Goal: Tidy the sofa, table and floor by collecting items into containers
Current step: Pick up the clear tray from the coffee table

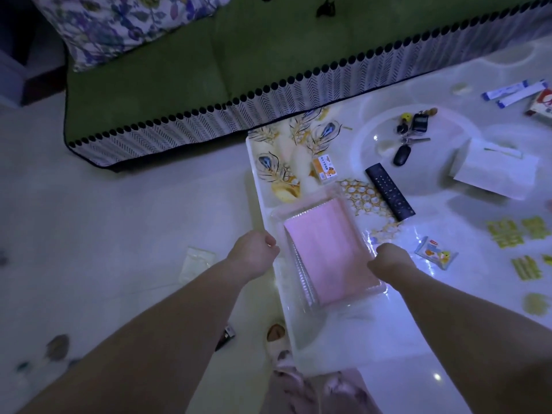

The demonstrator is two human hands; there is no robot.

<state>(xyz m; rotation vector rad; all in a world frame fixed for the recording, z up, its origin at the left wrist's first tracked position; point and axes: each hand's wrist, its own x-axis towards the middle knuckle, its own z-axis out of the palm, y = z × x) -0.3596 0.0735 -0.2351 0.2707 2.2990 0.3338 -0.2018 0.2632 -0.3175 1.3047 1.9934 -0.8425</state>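
- The left hand [254, 253] and right hand [387, 258] sat well apart, each curled into a fist at opposite long rims of the clear container [301, 276]. They appeared to grip it, though the fingertips were hidden.
- The container rested on the white bench [343, 330] at its near end, probably placed there so loose items could be dropped in.
- Still uncollected on the bench lay the remote [389, 191], keys [406, 138], an orange box [324, 169] and a snack packet [436, 254].
- A wrapper [195, 262] lay on the floor [104, 234] beside the green sofa [179, 73].
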